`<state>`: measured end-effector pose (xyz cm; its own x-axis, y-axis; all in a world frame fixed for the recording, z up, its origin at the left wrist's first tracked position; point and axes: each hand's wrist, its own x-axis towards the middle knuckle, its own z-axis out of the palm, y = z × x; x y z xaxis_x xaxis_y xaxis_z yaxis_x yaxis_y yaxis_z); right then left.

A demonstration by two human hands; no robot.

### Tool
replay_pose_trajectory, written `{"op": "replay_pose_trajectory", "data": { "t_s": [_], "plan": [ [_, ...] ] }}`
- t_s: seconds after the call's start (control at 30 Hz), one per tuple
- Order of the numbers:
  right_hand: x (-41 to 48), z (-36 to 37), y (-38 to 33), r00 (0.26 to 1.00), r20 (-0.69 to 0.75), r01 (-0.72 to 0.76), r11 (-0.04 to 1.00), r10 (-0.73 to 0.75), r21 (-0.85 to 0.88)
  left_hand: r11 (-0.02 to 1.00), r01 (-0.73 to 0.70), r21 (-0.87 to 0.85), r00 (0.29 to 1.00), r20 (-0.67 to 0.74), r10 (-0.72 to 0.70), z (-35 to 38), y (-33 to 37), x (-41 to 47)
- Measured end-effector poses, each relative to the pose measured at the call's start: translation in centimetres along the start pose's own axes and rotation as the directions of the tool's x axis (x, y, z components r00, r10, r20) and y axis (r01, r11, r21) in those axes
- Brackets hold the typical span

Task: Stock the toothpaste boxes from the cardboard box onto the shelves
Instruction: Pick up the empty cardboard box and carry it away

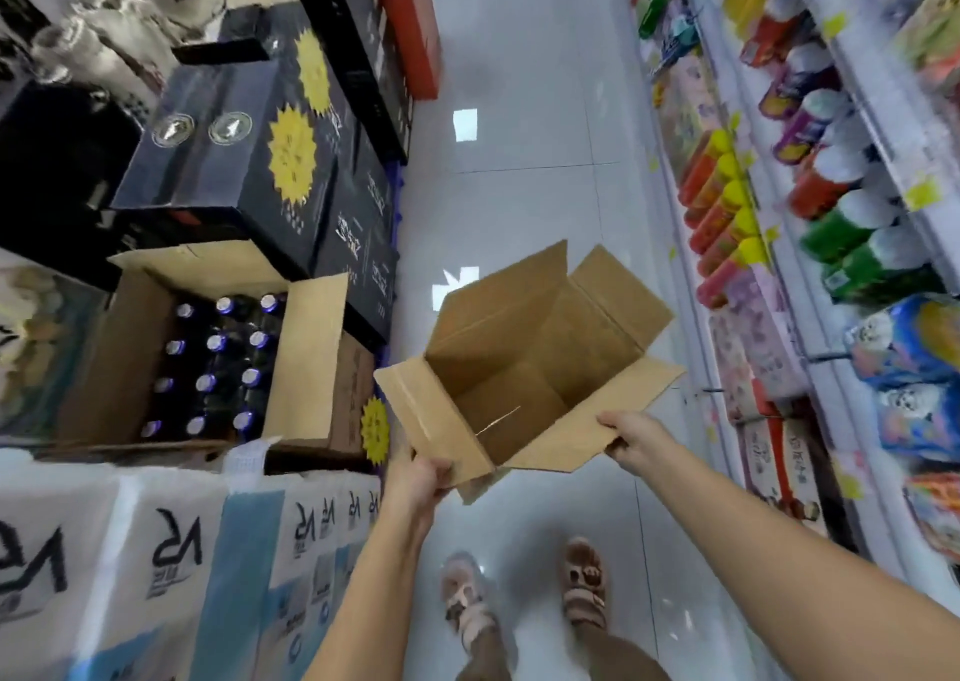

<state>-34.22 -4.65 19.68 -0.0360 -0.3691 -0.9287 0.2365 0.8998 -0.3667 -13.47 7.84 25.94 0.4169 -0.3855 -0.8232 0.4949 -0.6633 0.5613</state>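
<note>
head view: open brown cardboard box (519, 363), visibly empty, is held above the white tiled floor (519, 108). left hand (421, 477) grips its near-left flap; right hand (631, 438) pinches its near-right flap. shelves (831, 212) lie right of the box.

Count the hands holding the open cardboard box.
2. The left hand grips the near-left flap of the cardboard box; the right hand grips its right flap.
</note>
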Motion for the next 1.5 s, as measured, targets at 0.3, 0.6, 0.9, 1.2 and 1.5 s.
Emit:
{"op": "replay_pose_trajectory", "data": {
  "t_s": [0.3, 0.6, 0.9, 1.2, 1.5],
  "plan": [
    [12.0, 12.2, -4.0, 0.987, 0.047, 0.161, 0.886, -0.156, -0.434, 0.972, 0.232, 0.026, 0.973, -0.009, -0.232, -0.4, 1.3, 16.4],
    [24.4, 22.0, -2.3, 0.966, 0.160, 0.257, 0.770, -0.201, -0.584, 0.964, 0.268, 0.000, 0.955, -0.130, -0.265, -0.6, -0.7, 30.1],
    [29.3, 27.6, -0.2, 0.941, 0.222, 0.337, 0.669, -0.254, -0.662, 0.941, 0.328, -0.086, 0.917, -0.212, -0.339, -0.7, -2.5, 36.1],
    [28.1, 32.0, 1.5, 0.865, 0.497, 0.429, 0.620, -0.073, -0.657, 0.869, 0.318, -0.379, 0.862, -0.266, -0.432, 1.1, -2.6, 39.8],
    [26.8, 30.1, 0.2, 0.860, 0.501, 0.448, 0.612, -0.097, -0.651, 0.781, 0.440, -0.444, 0.878, 0.032, -0.477, 2.7, -0.6, 36.4]
  ]
}}
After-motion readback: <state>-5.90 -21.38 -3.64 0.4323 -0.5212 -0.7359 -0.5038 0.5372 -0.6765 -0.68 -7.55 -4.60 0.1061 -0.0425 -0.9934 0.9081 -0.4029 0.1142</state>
